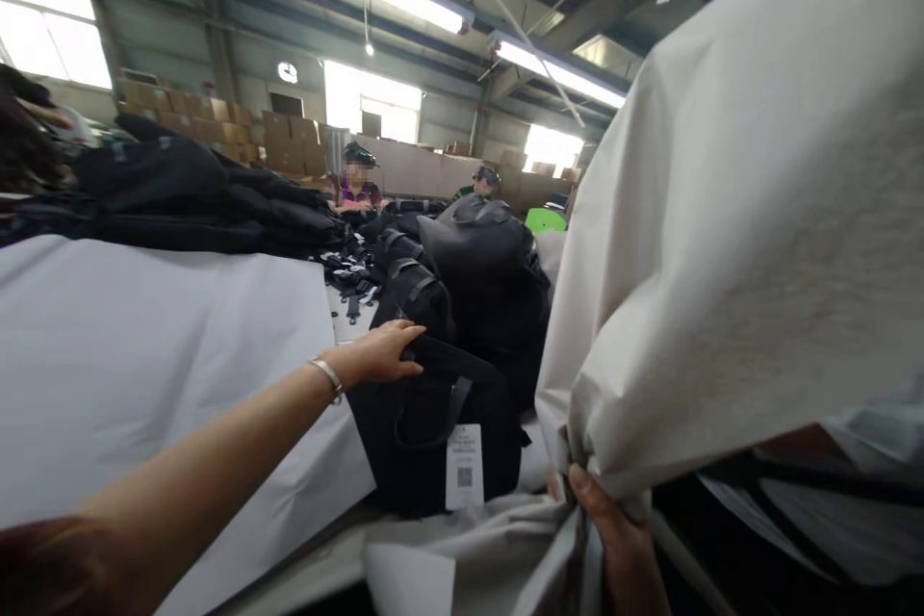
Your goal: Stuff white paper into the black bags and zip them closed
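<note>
My left hand (386, 351), with a silver bracelet at the wrist, reaches over the top edge of a black bag (433, 414); its fingers are apart and touch or lie just above the fabric. The bag has a grey-trimmed handle and a white paper tag (464, 467) hanging at its front. My right hand (610, 525) is closed on a large light grey sheet (707, 260), bunched up at the grip and rising across the right side. Part of the right hand's fingers is hidden by the folds.
More black bags (491, 279) are stacked behind. Small black buckles (353, 274) lie on the table beside a white sheet (159, 337). A pile of black bags (180, 192) stands at the left. Two people (355, 183) are across the table, with cardboard boxes (293, 144) beyond.
</note>
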{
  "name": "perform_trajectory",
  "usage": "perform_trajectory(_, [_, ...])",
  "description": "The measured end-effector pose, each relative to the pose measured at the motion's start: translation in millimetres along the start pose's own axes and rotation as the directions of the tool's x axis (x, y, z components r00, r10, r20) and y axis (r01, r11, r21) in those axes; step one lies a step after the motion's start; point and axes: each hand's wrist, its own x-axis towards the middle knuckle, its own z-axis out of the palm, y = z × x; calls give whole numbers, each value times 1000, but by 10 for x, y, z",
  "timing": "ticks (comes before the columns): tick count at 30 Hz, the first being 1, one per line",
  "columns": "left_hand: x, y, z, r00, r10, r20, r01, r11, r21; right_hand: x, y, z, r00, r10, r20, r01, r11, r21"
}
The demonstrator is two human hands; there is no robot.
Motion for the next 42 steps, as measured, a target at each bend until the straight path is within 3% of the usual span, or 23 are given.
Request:
perform_trajectory(4, [254, 41, -8, 997, -27, 74, 20, 996, 88, -45, 172, -287, 990, 104, -97, -113, 990, -89])
perform_trajectory(7, [254, 117, -59, 997, -4, 77, -6, 992, 129, -66, 241, -377, 977, 123, -174, -144, 984, -109])
perform_trajectory(11, [168, 369, -235, 992, 121, 26, -124, 982, 141, 45, 251, -479, 981, 138, -138, -159, 975, -157])
perform_trajectory(14, [70, 611, -521, 975, 196, -105, -177, 970, 169, 166, 191, -515, 982, 143, -122, -162, 974, -157])
perform_trajectory(17, [-93, 775, -930, 940, 208, -271, -150, 964, 220, 211, 125, -463, 982, 141, -128, -158, 979, -131])
perform_trajectory(21, [-476, 824, -1486, 839, 247, -484, -55, 925, 376, 168, 140, -346, 990, 70, -121, -92, 978, -188])
perform_trajectory(24, [-886, 750, -1684, 789, 251, -560, 27, 897, 441, 123, 175, -249, 993, 47, -104, -72, 965, -253])
perform_trajectory(26, [-1183, 644, -1599, 797, 256, -547, 28, 889, 457, 86, 147, -141, 993, 50, -104, -76, 963, -257])
perform_trajectory(27, [-1329, 575, -1483, 821, 248, -514, 18, 888, 459, 62, 107, -67, 994, 49, -100, -73, 966, -248])
perform_trajectory(31, [-1831, 263, -762, 970, 85, -228, 12, 920, 392, -30, -220, 333, 999, -35, -40, 26, 978, -207])
perform_trajectory(34, [-2096, 91, -394, 985, -22, -169, 85, 923, 375, -23, -592, 686, 974, -183, 136, 211, 948, -238])
perform_trajectory(38, [-2296, 3, -376, 975, -5, -221, 84, 934, 346, 51, -1094, 1280, 851, -328, 411, 447, 863, -236])
perform_trajectory(40, [-2341, -1, -412, 979, -22, -200, 87, 944, 317, 31, -1242, 1668, 739, -344, 580, 518, 840, -162])
perform_trajectory(42, [-2361, 7, -416, 989, -38, -146, 81, 951, 299, -54, -1246, 2092, 590, -292, 753, 540, 836, -99])
